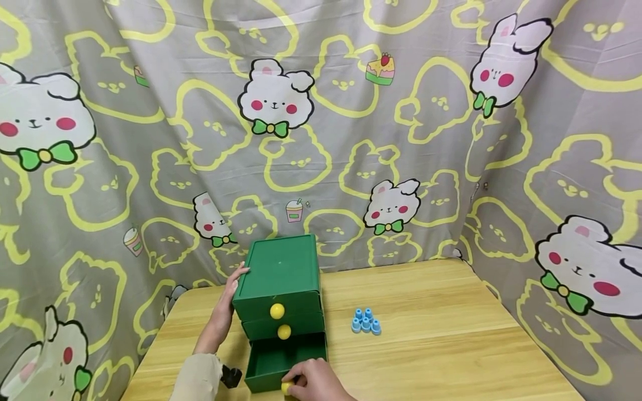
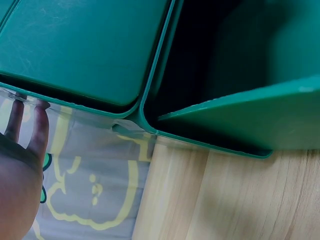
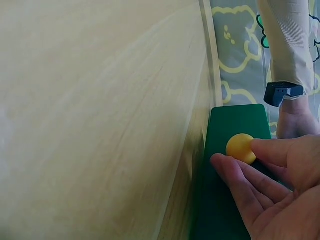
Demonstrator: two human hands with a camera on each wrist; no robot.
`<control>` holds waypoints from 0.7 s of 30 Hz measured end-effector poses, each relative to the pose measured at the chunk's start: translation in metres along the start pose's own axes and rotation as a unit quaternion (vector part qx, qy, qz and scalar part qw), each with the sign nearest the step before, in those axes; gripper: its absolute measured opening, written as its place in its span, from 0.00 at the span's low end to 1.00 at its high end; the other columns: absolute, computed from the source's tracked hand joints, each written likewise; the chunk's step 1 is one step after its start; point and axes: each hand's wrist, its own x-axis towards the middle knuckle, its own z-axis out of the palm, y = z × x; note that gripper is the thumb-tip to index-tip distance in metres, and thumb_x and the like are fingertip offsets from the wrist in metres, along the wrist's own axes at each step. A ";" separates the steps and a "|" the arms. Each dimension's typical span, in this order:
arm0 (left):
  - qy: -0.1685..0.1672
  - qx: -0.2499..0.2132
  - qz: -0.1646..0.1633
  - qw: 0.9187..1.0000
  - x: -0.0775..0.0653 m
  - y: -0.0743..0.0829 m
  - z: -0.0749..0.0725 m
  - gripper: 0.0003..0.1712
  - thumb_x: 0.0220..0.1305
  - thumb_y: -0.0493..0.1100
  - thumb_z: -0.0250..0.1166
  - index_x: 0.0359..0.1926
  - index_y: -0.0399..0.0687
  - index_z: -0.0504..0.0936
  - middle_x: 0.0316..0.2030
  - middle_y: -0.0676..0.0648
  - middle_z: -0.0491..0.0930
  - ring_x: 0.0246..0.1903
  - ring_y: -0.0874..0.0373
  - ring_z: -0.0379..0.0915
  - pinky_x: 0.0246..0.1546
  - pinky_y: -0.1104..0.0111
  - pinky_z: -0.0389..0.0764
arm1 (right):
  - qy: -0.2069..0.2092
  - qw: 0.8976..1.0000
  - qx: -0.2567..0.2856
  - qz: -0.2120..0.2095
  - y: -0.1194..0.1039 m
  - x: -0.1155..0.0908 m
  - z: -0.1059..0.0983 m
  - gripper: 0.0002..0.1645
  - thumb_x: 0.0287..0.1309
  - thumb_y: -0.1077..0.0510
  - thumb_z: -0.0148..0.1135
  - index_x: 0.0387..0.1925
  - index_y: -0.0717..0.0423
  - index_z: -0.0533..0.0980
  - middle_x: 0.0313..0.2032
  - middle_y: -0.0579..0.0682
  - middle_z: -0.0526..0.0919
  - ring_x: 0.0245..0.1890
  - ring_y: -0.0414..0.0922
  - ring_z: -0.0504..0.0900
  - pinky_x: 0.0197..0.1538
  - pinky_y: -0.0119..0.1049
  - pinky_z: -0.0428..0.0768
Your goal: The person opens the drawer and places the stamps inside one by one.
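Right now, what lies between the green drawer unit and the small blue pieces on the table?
Only bare wooden tabletop; the head view shows that stretch between the green drawer unit and the blue pieces.

A: What fills the upper part?
B: A green chest of drawers, close up. At left, a closed drawer sits within its frame; at right, an open drawer slants across a dark interior.
A: And the lower left?
B: The left hand, fingers extended, fingertips at the chest's outer side; how firmly they press cannot be told.
A: What lies beyond?
B: Gray cloth with yellow outlines and, at right, the pale wooden table.
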 end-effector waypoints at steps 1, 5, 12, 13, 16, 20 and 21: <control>0.000 0.000 0.000 1.000 0.000 0.000 0.000 0.31 0.85 0.58 0.31 0.80 0.57 0.57 0.84 0.52 0.34 0.82 0.39 0.21 0.69 0.24 0.36 | -0.001 1.000 0.001 0.001 0.000 0.000 0.000 0.08 0.61 0.63 0.72 0.40 0.51 0.90 0.34 0.36 0.89 0.27 0.29 0.80 0.34 0.25 0.80; 0.002 0.002 -0.001 1.000 0.000 0.000 0.000 0.31 0.85 0.58 0.31 0.80 0.58 0.57 0.84 0.54 0.35 0.82 0.39 0.21 0.69 0.24 0.36 | -0.006 1.000 0.007 0.000 -0.001 -0.002 0.000 0.08 0.62 0.63 0.71 0.41 0.52 0.90 0.34 0.37 0.89 0.28 0.29 0.80 0.34 0.26 0.80; 0.001 0.004 0.000 1.000 0.001 -0.001 0.001 0.31 0.85 0.58 0.31 0.80 0.58 0.57 0.84 0.56 0.35 0.82 0.40 0.21 0.69 0.24 0.37 | -0.029 0.999 0.016 -0.032 0.027 0.008 0.004 0.07 0.64 0.57 0.71 0.42 0.46 0.90 0.34 0.33 0.88 0.29 0.28 0.81 0.35 0.26 0.82; 0.001 0.005 0.000 1.000 0.000 -0.001 0.001 0.31 0.85 0.58 0.31 0.80 0.58 0.57 0.84 0.56 0.35 0.82 0.40 0.21 0.69 0.24 0.37 | -0.032 0.999 0.022 -0.034 0.034 0.011 0.006 0.07 0.64 0.56 0.71 0.42 0.45 0.90 0.34 0.32 0.88 0.29 0.28 0.82 0.35 0.26 0.82; 0.001 0.005 0.000 1.000 0.000 -0.001 0.001 0.31 0.85 0.58 0.31 0.80 0.59 0.57 0.84 0.56 0.35 0.82 0.40 0.21 0.69 0.24 0.36 | -0.037 0.998 0.040 -0.030 0.053 0.019 0.013 0.07 0.64 0.54 0.70 0.41 0.41 0.90 0.33 0.31 0.87 0.29 0.29 0.82 0.34 0.26 0.81; -0.002 0.002 0.001 1.000 0.000 0.000 0.001 0.31 0.85 0.59 0.31 0.80 0.58 0.56 0.84 0.55 0.34 0.82 0.41 0.20 0.69 0.24 0.35 | -0.042 0.998 0.045 -0.023 0.066 0.025 0.019 0.07 0.65 0.53 0.69 0.41 0.40 0.90 0.33 0.32 0.87 0.29 0.30 0.82 0.34 0.27 0.81; -0.002 0.001 0.001 1.000 -0.001 0.000 0.001 0.31 0.85 0.59 0.31 0.80 0.58 0.56 0.84 0.55 0.34 0.82 0.41 0.20 0.69 0.24 0.35 | -0.043 0.998 0.046 -0.021 0.069 0.026 0.020 0.07 0.65 0.53 0.69 0.41 0.40 0.90 0.32 0.32 0.87 0.29 0.30 0.82 0.34 0.27 0.81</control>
